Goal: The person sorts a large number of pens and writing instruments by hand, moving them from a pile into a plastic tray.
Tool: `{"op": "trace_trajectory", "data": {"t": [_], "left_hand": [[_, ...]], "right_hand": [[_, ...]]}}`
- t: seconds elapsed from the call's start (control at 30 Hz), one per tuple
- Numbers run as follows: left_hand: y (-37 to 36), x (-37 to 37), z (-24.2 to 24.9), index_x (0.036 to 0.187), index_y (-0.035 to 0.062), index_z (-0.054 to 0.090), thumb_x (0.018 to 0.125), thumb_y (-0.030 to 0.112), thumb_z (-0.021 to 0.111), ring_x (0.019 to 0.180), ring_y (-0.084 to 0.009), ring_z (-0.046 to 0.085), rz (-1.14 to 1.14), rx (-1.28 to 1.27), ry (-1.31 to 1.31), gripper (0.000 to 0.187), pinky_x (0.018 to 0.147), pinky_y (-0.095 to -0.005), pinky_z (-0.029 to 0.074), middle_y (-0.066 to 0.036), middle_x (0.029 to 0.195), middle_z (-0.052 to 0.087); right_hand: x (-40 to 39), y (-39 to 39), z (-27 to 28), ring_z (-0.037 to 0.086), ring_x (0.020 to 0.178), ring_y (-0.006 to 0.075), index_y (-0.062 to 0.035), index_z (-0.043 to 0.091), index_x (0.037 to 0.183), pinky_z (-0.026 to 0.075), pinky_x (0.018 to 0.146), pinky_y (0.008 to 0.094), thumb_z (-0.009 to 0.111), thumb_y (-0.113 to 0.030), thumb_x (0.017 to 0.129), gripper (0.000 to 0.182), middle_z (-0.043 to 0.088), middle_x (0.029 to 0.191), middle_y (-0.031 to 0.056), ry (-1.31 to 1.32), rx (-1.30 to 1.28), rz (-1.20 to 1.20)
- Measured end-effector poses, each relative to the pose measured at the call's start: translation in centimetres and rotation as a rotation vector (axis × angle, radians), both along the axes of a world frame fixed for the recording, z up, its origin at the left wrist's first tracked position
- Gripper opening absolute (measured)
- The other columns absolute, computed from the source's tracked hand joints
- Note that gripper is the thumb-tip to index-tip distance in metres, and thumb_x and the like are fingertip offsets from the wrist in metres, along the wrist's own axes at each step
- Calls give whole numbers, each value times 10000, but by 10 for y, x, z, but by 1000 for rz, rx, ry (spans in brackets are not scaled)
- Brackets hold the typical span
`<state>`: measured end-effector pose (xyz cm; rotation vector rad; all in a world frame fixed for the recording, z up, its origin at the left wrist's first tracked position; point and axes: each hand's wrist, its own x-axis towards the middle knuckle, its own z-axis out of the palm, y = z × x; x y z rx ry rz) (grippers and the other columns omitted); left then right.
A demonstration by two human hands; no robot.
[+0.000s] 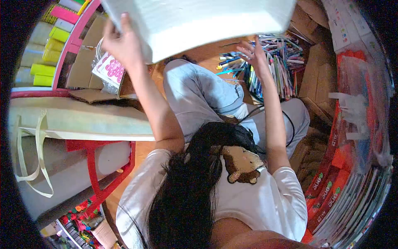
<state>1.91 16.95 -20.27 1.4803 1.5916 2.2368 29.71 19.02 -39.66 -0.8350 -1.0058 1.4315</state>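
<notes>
A large white bin-like container (215, 25) is raised at the top of the view, tilted, and cut off by the frame edge. My left hand (122, 43) grips its left side, with the thumb along the wall and the other fingers partly behind it. Just below the container's lower right edge, my right hand (255, 56) has its fingers apart and nothing visible in them. A big heap of pens and pencils (275, 68) lies on the floor behind and beside that hand.
Cardboard (317, 70) borders the pens on the right, near red packs (327, 195) and stacked plastic-wrapped items. To the left are a pink-edged shelf (66, 50) with yellow-green rolls, a cream bag (83, 118) and a grey bag with red straps (93, 174). My crossed legs fill the middle.
</notes>
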Motion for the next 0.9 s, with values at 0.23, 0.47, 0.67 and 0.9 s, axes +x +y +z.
{"op": "trace_trajectory", "data": {"t": [0.23,0.47,0.67,0.9], "left_hand": [[43,24,-113,1211,12,491,902,439,439,906,-129,545,-731,-526,-245,530,781,-297,443,-114,1057,590],[113,-22,-274,1134,132,577,744,322,578,1113,-289,509,-119,-1668,838,434,901,-406,412,-127,1191,540],[148,-28,-303,1125,88,572,693,256,639,1048,-291,553,-290,-1751,927,468,831,-407,458,-174,1140,557],[268,-43,-333,1093,1,536,703,354,689,990,-316,561,-479,-978,482,548,798,-375,465,-195,1057,584]], "right_hand": [[38,-15,-11,534,936,222,24,485,1008,463,787,356,523,-207,776,329,533,981,119,401,-226,-362],[126,-23,-70,500,904,213,-23,530,975,429,745,369,535,-244,766,305,526,975,85,28,-309,-690],[142,-41,-54,514,943,242,-7,519,1026,429,806,366,540,-258,763,364,537,1008,99,139,-429,-712],[163,-40,-98,534,925,247,2,513,1024,452,817,378,534,-235,783,339,552,986,109,398,-381,-518]]}}
